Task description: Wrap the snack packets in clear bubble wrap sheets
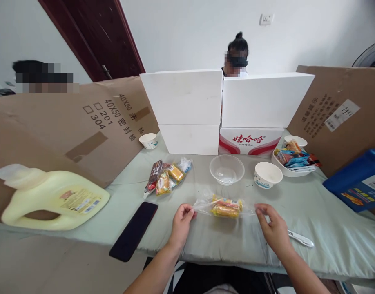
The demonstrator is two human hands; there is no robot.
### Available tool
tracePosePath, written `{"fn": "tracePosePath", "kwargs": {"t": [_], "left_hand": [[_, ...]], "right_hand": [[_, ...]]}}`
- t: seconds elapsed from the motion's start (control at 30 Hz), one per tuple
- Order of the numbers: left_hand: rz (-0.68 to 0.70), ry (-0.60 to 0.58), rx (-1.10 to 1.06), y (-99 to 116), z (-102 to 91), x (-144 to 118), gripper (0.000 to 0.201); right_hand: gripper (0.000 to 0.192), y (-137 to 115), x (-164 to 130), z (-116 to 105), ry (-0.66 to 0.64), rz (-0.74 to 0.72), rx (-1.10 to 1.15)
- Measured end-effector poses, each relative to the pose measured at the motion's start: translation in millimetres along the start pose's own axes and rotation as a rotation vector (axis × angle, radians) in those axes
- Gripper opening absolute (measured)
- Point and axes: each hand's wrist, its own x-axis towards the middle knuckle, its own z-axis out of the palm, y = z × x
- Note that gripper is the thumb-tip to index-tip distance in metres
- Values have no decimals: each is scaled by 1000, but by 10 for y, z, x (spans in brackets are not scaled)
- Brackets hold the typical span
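A clear plastic bag with yellow-wrapped snacks inside lies stretched between my hands, low over the table's front part. My left hand pinches the bag's left end between thumb and fingers. At the other end, my right hand pinches the right edge of the bag. A white-handled knife or cutter lies beside my right wrist, partly hidden by it. Beyond the bag stand a clear plastic bowl and a white paper bowl.
A black phone and a bag of snacks lie left. A yellow jug and blue jug flank the table. A white dish holds packets. White boxes and cardboard form walls; two people are beyond.
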Motion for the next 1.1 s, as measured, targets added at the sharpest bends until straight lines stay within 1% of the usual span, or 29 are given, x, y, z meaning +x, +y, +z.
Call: {"fn": "tracePosePath", "kwargs": {"t": [0.03, 0.07, 0.1, 0.13, 0.17, 0.23, 0.27, 0.3, 0.37, 0.4, 0.43, 0.47, 0.5, 0.6, 0.7, 0.77, 0.83, 0.87, 0.93, 1.03, 1.1], "left_hand": [[37, 30, 52, -4, -52, -24, 24], [106, 65, 123, 2, -89, -52, 20], [204, 89, 204, 20, -109, -82, 17], [320, 83, 287, 50, -110, -109, 13], [438, 39, 367, 90, -93, -128, 10], [627, -128, 503, 178, -8, -126, 14], [684, -215, 562, 214, 54, -102, 17], [716, -285, 623, 239, 123, -64, 19], [725, -367, 755, 247, 258, 36, 21], [715, -398, 821, 231, 315, 86, 21], [705, -421, 883, 205, 360, 129, 20], [698, -437, 936, 174, 391, 162, 20], [694, -443, 982, 140, 408, 183, 22], [696, -437, 1082, 54, 391, 184, 30], [720, -421, 1076, 37, 329, 150, 19], [759, -361, 992, 74, 291, 133, 18], [801, -294, 888, 138, 260, 115, 18], [821, -279, 838, 175, 246, 102, 18], [857, -305, 750, 244, 219, 67, 18], [896, -415, 671, 312, 183, -5, 20], [908, -458, 659, 333, 165, -53, 21]], "right_hand": [[28, 29, -51, -61, 6, 10, -16], [26, 39, -102, -110, 15, 4, -34], [24, 29, -148, -147, 32, -19, -50], [21, -2, -186, -172, 60, -52, -65], [18, -50, -214, -186, 93, -93, -75], [15, -189, -233, -188, 157, -203, -77], [17, -266, -226, -177, 168, -269, -67], [20, -340, -209, -159, 145, -339, -53], [22, -449, -160, -100, 8, -449, -46], [20, -473, -133, -61, -76, -469, -67], [19, -476, -108, -17, -147, -459, -106], [19, -458, -87, 28, -195, -423, -158], [21, -424, -72, 73, -217, -367, -216], [30, -291, -55, 179, -250, -182, -351], [36, -207, -45, 210, -303, -66, -418], [38, -191, -18, 188, -333, -31, -455], [34, -191, 19, 141, -363, -34, -492], [31, -193, 36, 113, -375, -49, -507], [26, -195, 53, 55, -371, -84, -525], [24, -208, 25, -24, -273, -151, -519], [24, -244, -21, -69, -195, -214, -504]]}}
